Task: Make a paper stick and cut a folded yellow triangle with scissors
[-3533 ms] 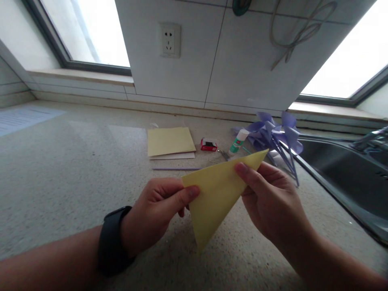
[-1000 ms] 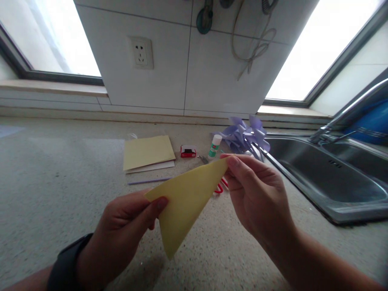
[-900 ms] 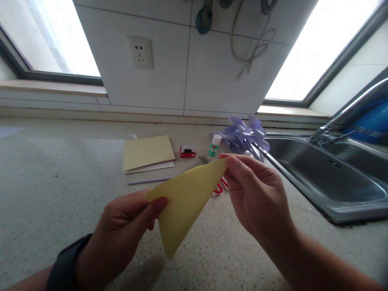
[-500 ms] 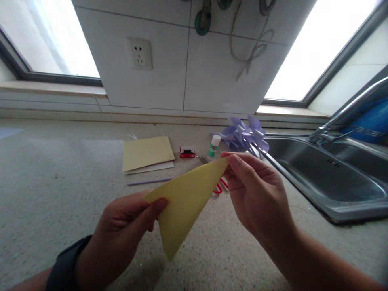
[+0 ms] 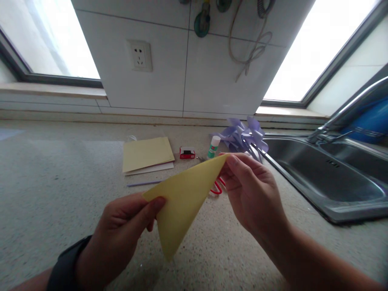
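Note:
A yellow sheet of paper, folded into a triangle, is held up above the counter between my two hands. My left hand pinches its left corner, thumb on the near face. At the upper right corner, my right hand grips the paper between thumb and fingers. Behind the paper lie red-handled scissors, partly covered by it and my right hand. A thin purple stick also runs partly behind the sheet.
On the speckled counter lie a stack of yellow paper, a small red box and an upright glue stick. Purple paper pinwheels rest beside the steel sink on the right. A tiled wall stands behind.
My right hand has shifted slightly left, and the top edge of the paper now bows a little more. Both hands keep their hold.

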Demonstrator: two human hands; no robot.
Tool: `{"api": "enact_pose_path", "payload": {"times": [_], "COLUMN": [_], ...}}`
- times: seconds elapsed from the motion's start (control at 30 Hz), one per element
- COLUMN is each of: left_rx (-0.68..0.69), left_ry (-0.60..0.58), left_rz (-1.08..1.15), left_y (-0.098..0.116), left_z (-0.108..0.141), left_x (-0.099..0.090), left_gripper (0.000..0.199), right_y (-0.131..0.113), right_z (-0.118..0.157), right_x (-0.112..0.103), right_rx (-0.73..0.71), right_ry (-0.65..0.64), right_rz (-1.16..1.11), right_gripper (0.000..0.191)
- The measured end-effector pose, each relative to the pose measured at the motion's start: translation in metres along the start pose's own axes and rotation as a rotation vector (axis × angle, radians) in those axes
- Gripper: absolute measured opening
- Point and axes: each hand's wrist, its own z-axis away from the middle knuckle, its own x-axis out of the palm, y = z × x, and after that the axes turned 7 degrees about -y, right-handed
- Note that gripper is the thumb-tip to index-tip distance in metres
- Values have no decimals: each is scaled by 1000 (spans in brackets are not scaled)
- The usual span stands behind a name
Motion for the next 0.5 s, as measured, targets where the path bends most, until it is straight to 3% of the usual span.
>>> {"api": "enact_pose_path", "payload": {"times": [0.17,0.5], "left_rx": [12,18], "left_ry": [2,-5], "left_rz": [-6,-40], "left_y": [-2,-3], "left_z": [0,1], "left_x": [0,-1], "left_gripper": [47,47], "right_y": [3,1], "right_z": [0,2], "right_x": [-3,-2], "right_rx": [-2,-22], "right_ry": [-48,-28], "right_rz": [44,-23], "right_gripper": [13,10]}}
